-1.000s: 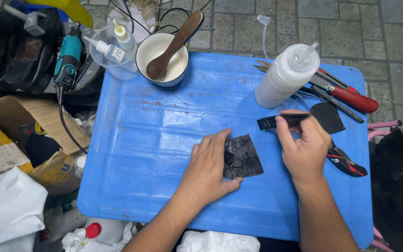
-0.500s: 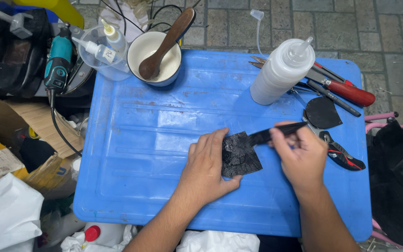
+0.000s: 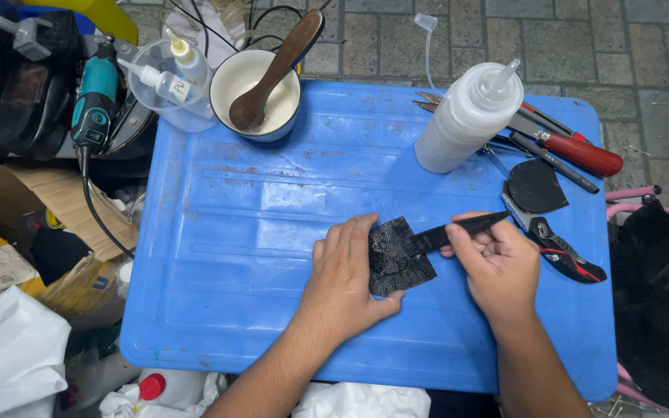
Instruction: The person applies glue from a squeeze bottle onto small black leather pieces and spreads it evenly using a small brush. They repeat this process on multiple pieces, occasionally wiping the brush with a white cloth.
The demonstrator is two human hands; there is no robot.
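Note:
My left hand [image 3: 344, 277] lies flat on a blue plastic lid [image 3: 257, 232], its fingers pinning down the left edge of a small black rough patch [image 3: 398, 257]. My right hand [image 3: 494, 265] grips a slim black brush [image 3: 452, 233], whose tip touches the patch's upper right part. The handle points up and to the right. The patch's left side is hidden under my fingers.
At the back stand a white squeeze bottle [image 3: 468, 118] and a white bowl [image 3: 255, 83] with a wooden spoon [image 3: 276, 71]. To the right lie a red-handled tool [image 3: 574, 149], a black oval piece [image 3: 534, 187] and pliers [image 3: 560, 252]. A teal power tool [image 3: 94, 99] and boxes sit at the left.
My right hand has swung the brush down and left, from above the patch onto its surface. The left hand has stayed on the patch.

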